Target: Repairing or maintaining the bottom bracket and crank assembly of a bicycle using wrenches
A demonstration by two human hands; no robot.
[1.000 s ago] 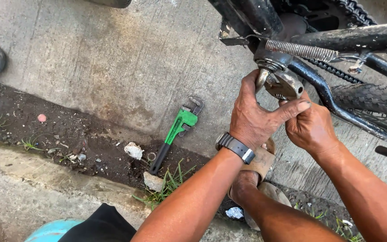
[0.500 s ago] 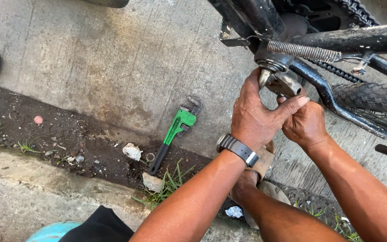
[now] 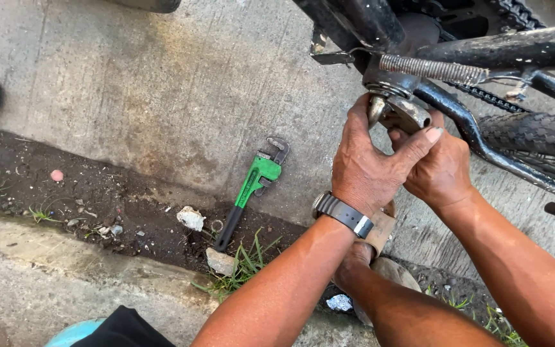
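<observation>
While the bicycle frame (image 3: 483, 48) stands over the concrete floor (image 3: 162, 83), both hands are brought together at the round metal fitting (image 3: 406, 112) under its bottom bracket, just below a coiled spring (image 3: 428, 69). The left hand (image 3: 370, 167), with a dark watch (image 3: 345, 214) on its wrist, is wrapped around the fitting from the near side, the thumb stretched across its face. The right hand (image 3: 441, 170) presses in from behind and touches the left; its fingers are mostly hidden, so I cannot tell how firmly it grips the part. The chain (image 3: 515, 13) and a knobby tyre (image 3: 541, 135) show at the right. Well apart from the hands, a green pipe wrench (image 3: 252, 189) lies untouched on the ground, its jaw end on the concrete and its black handle reaching into a strip of dirt (image 3: 97, 199) beside a pale stone (image 3: 191, 218) and tufts of grass (image 3: 245, 266). A sandalled foot (image 3: 380, 234) shows under the forearms.
</observation>
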